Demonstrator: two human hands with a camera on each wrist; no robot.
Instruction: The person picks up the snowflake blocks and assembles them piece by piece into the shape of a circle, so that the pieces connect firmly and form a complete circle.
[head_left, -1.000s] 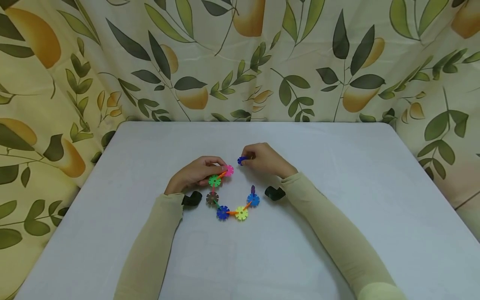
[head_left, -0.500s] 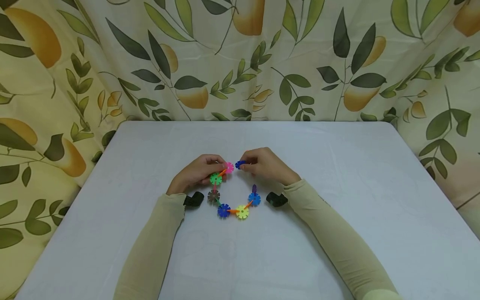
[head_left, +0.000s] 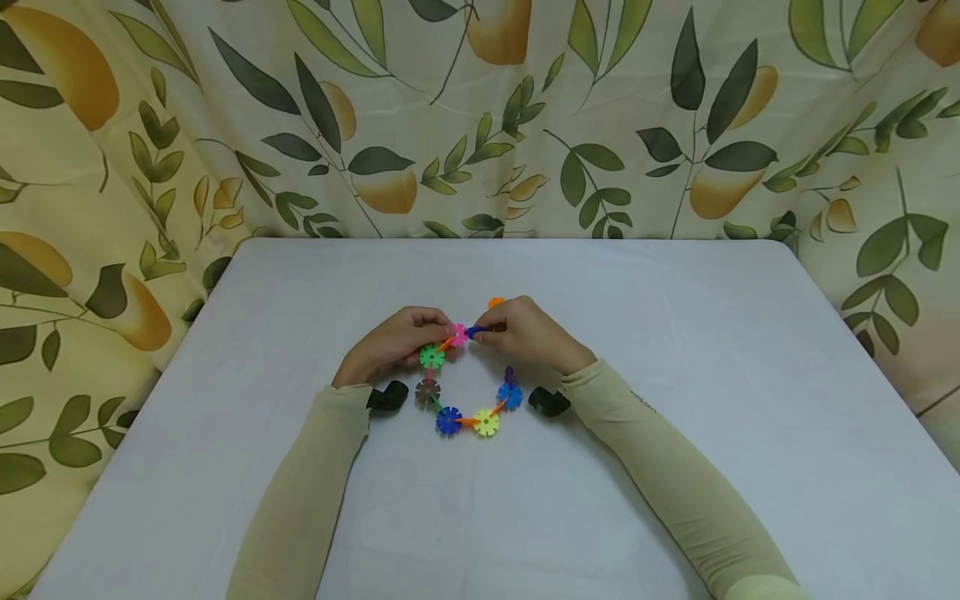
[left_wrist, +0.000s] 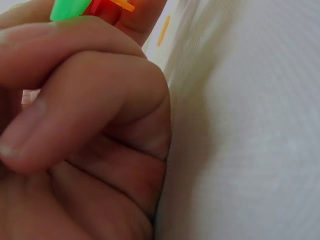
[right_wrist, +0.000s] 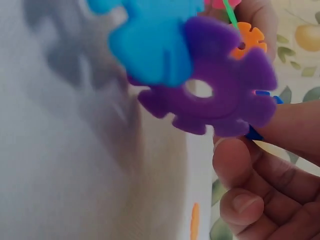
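Observation:
My left hand pinches a pink notched disc at the upper left end of a curved chain of interlocked plastic discs. My right hand pinches a dark blue notched disc, now edge-on, its rim right at the pink one. Down the chain come a green disc, a brown disc, another dark blue disc, a yellow disc and a light blue disc, with orange, red and green discs edge-on between them. A purple disc stands at the other end, large in the right wrist view.
An orange disc lies just behind my right hand, partly covered by it. The white table runs back to a leaf-and-fruit patterned curtain. Black wrist camera mounts sit close beside the chain.
The dark blue disc in my right hand has moved left and turned edge-on against the pink disc's rim. The orange disc behind that hand has come into view. My left hand hardly moves.

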